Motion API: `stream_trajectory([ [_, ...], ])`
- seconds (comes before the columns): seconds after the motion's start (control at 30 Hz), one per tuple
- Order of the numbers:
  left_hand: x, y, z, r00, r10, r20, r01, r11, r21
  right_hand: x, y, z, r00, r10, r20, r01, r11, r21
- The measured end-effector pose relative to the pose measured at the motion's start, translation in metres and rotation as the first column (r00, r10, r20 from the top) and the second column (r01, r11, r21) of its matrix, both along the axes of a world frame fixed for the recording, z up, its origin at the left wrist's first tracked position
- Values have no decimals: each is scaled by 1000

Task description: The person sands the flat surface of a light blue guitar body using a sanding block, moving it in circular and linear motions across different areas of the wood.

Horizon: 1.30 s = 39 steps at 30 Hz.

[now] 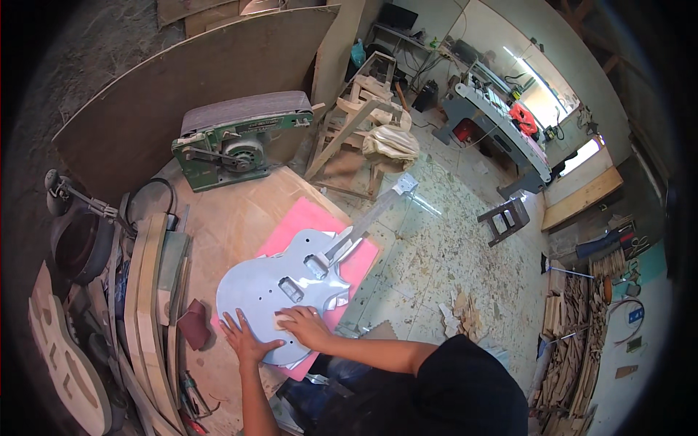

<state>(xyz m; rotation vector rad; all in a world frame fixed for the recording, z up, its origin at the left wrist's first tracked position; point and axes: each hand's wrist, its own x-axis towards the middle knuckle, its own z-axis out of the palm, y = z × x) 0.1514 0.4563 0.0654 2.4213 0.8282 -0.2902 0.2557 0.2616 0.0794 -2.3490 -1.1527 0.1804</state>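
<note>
A pale grey-blue electric guitar (247,287) lies face up, its neck (356,232) pointing away to the upper right. Pickup cavities and several small holes show in its top. My left hand (249,340) rests flat on the lower end of the body, fingers spread. Beside it, my right hand (308,328) presses a small tan block or pad (281,320) against the surface; its exact kind is unclear. Under the guitar is a pink sheet (294,219) on the wooden workbench (233,211). Some white paper or wrap peeks out along the body's edge.
A green belt sander (240,149) stands at the bench's far end. Wood strips (149,291), a folded dark red sheet (193,325) and hand tools (193,398) lie at left, near a cut wooden body (73,367). A small stool (503,221) stands on the littered floor; wood scraps (571,341) are stacked right.
</note>
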Motion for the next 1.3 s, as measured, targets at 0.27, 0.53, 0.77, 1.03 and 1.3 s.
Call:
stream_trajectory([
  [0.27,5,-16,-9,998,-58,2,58,998,-8,65,61,-16,987,-150,54,150,989,3],
  [0.53,1,-3,-7,999,-12,30,13,1000,-25,6,7,-9,999,8,50,-8,1000,-9],
  [0.77,-3,3,-5,999,-39,10,39,999,-5,49,73,-8,995,-88,38,86,995,51],
  [1.03,0,-3,-18,997,-73,33,73,997,0,21,25,-18,999,-34,30,34,999,0],
  [1.3,-4,5,-11,996,-83,13,83,996,-10,-6,20,-6,999,-35,-16,35,999,-7],
])
